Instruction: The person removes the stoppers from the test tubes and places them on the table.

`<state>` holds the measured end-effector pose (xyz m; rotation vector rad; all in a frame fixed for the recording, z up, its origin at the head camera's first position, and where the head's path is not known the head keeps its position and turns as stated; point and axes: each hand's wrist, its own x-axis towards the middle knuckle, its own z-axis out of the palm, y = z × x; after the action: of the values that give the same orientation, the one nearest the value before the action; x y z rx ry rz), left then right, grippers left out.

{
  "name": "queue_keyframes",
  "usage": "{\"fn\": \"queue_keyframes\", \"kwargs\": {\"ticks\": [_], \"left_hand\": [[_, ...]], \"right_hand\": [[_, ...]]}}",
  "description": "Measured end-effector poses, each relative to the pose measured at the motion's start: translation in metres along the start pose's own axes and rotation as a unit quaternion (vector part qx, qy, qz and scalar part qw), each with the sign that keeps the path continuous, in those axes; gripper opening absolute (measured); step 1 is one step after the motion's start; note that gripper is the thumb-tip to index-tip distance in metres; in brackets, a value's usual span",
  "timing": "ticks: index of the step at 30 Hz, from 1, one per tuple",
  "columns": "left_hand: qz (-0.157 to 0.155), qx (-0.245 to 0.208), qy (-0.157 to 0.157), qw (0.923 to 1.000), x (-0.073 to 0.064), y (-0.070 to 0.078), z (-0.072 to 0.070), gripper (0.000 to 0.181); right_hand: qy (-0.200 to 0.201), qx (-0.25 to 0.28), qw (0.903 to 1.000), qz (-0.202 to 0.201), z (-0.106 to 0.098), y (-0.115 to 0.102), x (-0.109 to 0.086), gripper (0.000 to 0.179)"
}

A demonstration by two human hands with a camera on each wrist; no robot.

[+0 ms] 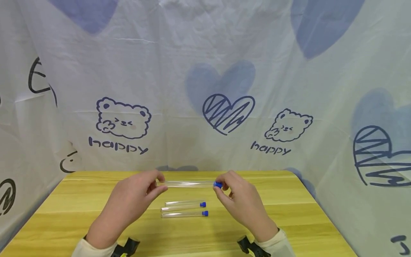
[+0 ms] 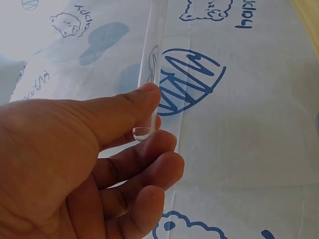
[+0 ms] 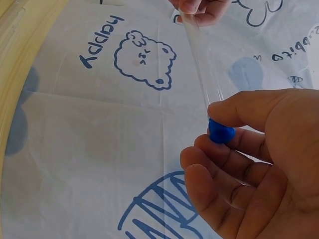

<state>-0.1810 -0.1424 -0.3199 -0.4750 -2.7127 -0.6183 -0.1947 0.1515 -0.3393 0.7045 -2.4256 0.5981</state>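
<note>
A clear test tube (image 1: 189, 184) is held level above the table between both hands. My left hand (image 1: 133, 194) pinches its rounded closed end between thumb and fingers; that end shows beside the thumb of the left hand (image 2: 99, 134) in the left wrist view. At the other end, my right hand (image 1: 240, 198) pinches the blue stopper (image 3: 221, 131), which sits at the tube's mouth. Nearer me on the table lie several more clear test tubes (image 1: 184, 215), side by side, with blue stoppers (image 1: 205, 213) at their right ends.
The yellow wood-grain table (image 1: 154, 235) reaches to a pale hanging cloth (image 1: 179, 150) printed with hearts, bears and words. More of this cloth hangs at the left and right sides. Dark straps with camera mounts (image 1: 128, 246) sit on both wrists.
</note>
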Motion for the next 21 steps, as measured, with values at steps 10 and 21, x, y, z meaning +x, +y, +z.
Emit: {"fn": "queue_keyframes", "kwargs": {"ticks": [10, 21], "left_hand": [[0.012, 0.011, 0.008, 0.9998, -0.0006, -0.0022, 0.0018, 0.011], [0.015, 0.014, 0.003, 0.9998, 0.0004, -0.0031, 0.0024, 0.011]], "right_hand": [[-0.024, -0.002, 0.9996, 0.014, 0.0019, -0.0018, 0.001, 0.012], [-0.036, -0.009, 0.9991, 0.02, 0.0031, -0.0009, 0.002, 0.012]]}}
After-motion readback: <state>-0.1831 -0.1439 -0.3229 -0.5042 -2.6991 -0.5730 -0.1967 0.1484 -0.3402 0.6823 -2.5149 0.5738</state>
